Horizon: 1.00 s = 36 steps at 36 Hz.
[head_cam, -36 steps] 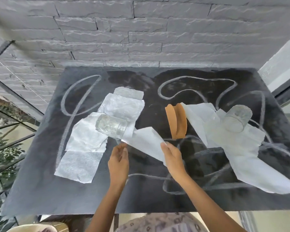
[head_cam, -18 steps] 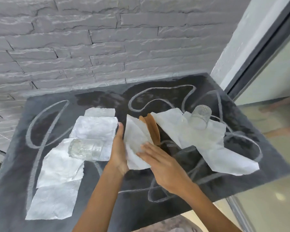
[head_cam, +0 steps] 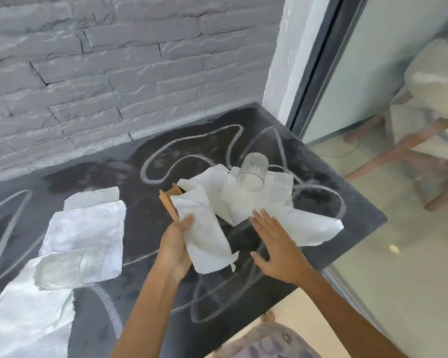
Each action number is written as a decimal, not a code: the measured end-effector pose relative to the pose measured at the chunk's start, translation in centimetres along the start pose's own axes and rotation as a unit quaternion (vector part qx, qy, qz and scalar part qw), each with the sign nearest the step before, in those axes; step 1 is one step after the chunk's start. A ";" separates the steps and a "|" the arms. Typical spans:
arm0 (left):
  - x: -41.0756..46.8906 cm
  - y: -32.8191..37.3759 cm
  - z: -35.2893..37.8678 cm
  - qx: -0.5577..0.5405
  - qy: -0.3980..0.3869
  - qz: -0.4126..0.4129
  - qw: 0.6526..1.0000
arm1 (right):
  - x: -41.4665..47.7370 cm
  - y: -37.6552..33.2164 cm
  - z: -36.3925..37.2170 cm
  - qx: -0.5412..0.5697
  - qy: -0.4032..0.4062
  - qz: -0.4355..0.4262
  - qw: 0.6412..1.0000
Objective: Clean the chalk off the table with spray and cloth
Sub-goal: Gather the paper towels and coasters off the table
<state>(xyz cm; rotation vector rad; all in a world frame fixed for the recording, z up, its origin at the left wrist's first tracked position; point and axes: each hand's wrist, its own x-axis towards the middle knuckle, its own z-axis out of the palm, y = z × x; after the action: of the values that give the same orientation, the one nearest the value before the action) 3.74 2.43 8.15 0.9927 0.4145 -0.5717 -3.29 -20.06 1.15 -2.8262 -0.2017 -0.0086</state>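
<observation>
I am seeing the left hand (head_cam: pixel 176 244) grasping a white paper sheet (head_cam: pixel 207 236), thumb pressing on its upper part while the fingers are curling beneath, hidden. The right hand (head_cam: pixel 277 244) is lying flat with fingers spread, released, its fingertips touching the crumpled paper (head_cam: pixel 256 202) at 12 o'clock. A glass (head_cam: pixel 252 171) is lying on its side on that paper. An orange holder (head_cam: pixel 167 202) is standing at 11 o'clock of the left hand, partly covered. Chalk loops (head_cam: pixel 192 156) are crossing the dark table (head_cam: pixel 145 228). At 9 o'clock, wet sheets (head_cam: pixel 86 228) are lying flat; something on them (head_cam: pixel 60 267) is too blurred to identify.
</observation>
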 end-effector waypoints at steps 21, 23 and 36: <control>2.3 -7.4 7.0 -0.025 0.090 0.066 0.993 | -2.8 14.4 -0.5 0.120 -0.023 0.132 0.984; 2.4 -8.0 7.5 -0.041 0.117 0.064 0.990 | -2.4 14.4 -1.2 0.185 0.002 0.159 0.970; 2.2 -12.0 10.9 -0.041 0.144 0.062 0.987 | 0.1 9.6 -9.0 0.435 0.154 0.160 0.872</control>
<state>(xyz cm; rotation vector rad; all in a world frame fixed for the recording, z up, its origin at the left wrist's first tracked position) -1.20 -12.64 4.28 1.0171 0.6235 -0.2972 -1.74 -31.86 6.84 -1.8831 0.2772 -0.2336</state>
